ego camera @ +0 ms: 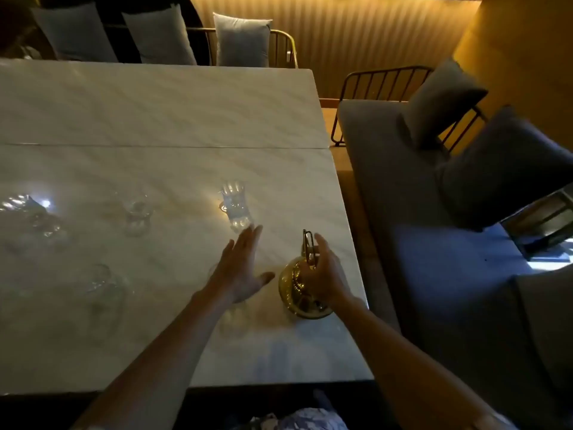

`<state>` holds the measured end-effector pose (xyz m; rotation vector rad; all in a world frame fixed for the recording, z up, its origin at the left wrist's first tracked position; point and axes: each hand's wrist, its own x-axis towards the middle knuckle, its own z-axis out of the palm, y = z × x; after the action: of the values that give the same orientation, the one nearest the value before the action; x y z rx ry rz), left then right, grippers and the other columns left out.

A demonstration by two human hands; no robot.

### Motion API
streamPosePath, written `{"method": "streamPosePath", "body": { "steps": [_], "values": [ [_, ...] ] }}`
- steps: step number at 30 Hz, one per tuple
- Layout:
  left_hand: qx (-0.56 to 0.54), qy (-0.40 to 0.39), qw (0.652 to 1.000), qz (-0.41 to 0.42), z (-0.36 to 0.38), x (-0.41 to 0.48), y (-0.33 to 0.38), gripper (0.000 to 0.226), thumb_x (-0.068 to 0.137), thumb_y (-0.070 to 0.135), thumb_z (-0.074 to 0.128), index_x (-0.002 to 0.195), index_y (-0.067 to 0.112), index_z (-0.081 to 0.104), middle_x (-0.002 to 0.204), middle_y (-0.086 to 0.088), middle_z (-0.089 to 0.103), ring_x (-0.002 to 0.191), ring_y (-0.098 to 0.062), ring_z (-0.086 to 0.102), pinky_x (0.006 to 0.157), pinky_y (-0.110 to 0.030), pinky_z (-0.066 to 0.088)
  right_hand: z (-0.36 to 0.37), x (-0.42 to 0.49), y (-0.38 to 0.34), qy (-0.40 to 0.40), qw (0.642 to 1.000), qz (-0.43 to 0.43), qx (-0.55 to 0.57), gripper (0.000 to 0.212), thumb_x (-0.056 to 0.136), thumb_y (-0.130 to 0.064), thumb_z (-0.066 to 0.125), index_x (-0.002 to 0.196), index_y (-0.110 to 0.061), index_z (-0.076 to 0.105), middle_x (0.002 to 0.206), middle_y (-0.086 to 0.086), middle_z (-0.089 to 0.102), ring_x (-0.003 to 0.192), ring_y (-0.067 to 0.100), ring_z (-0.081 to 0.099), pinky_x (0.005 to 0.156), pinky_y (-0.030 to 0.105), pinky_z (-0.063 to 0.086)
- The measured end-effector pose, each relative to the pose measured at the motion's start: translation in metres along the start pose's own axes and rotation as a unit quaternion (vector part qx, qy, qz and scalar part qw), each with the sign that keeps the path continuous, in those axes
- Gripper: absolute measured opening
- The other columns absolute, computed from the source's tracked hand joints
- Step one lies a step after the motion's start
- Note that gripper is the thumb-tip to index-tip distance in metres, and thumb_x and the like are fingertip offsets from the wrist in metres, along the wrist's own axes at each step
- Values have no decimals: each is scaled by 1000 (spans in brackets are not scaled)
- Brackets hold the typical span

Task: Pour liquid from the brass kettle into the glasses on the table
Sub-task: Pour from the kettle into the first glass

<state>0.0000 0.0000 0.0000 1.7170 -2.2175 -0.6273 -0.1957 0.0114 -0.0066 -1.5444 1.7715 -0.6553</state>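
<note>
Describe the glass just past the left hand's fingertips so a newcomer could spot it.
Find the right side of the white marble table, where the brass kettle stands. Just beyond the fingertips of the open left hand stands a clear glass. Unlike the fainter glasses farther left, it shows bright vertical ribs and a warm yellow glint at its side.

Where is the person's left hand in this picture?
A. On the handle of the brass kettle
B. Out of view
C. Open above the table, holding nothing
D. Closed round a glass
C: the left hand is spread with straight fingers over the table, beside the brass kettle; the right hand is the one at the kettle.
</note>
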Motion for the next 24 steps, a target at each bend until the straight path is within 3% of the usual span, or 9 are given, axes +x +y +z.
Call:
{"method": "streamPosePath", "body": {
  "steps": [2,4,7,9,11,14,17,20,24],
  "values": [
    [-8,-19,1000,-14,15,3,11,102,88,45,69,159,21,0,166,-2,-1,153,-22,4,122,-40,7,-4,6,4,-14,997,9,77,68,88,-15,61,147,-21,28,119,4,60,105,21,62,87,40,55],
    [-7,-24,999,-22,38,5,18,101,89,49,66,159,19,0,166,-3,0,153,-20,3,123,-39,6,-8,10,11,-27,992,23,118,68,88,-8,60,147,-21,28,105,-3,61,91,11,63,73,23,55],
    [-22,-44,998,-45,65,13,27,100,89,52,63,158,20,-2,166,-2,1,153,-16,1,122,-37,3,-17,22,20,-46,984,31,171,73,87,-4,61,148,-22,25,115,-4,56,98,13,60,66,16,49],
    [-27,-56,997,-52,77,16,36,100,90,51,63,158,19,-2,166,-1,0,153,-15,-1,121,-36,2,-24,29,23,-63,979,30,189,76,88,-7,61,151,-25,21,133,-2,44,115,18,53,77,24,54],
    [-23,-76,996,-45,85,21,44,102,89,54,63,159,19,-3,166,-1,0,152,-14,-3,121,-37,2,-27,33,24,-88,972,26,215,72,90,-15,59,150,-30,23,148,3,37,128,25,47,96,42,51],
    [12,-104,994,-20,95,26,47,112,83,65,63,158,20,-6,166,-3,-4,152,-16,-8,120,-37,-2,-25,36,27,-94,967,19,237,48,94,-30,54,138,-38,39,138,3,49,122,23,53,98,49,49],
    [46,-140,989,5,103,28,45,124,76,68,69,156,23,-14,165,0,-13,150,-14,-15,118,-33,-9,-27,44,28,-81,969,18,234,24,99,-31,44,122,-37,53,115,-7,60,108,14,60,92,42,53],
    [66,-154,985,48,109,31,52,130,72,73,69,155,23,-16,156,7,-26,144,-10,-25,121,-35,-10,-34,49,29,-74,979,-9,191,21,101,-29,41,114,-33,57,99,-8,63,92,9,62,80,31,54],
    [69,-141,986,60,119,40,55,131,67,78,67,157,25,-12,163,4,-20,147,-11,-23,124,-40,-4,-42,61,27,-120,979,-40,163,25,101,-27,44,122,-32,58,107,-13,63,84,0,62,68,13,49]
  ]
}}
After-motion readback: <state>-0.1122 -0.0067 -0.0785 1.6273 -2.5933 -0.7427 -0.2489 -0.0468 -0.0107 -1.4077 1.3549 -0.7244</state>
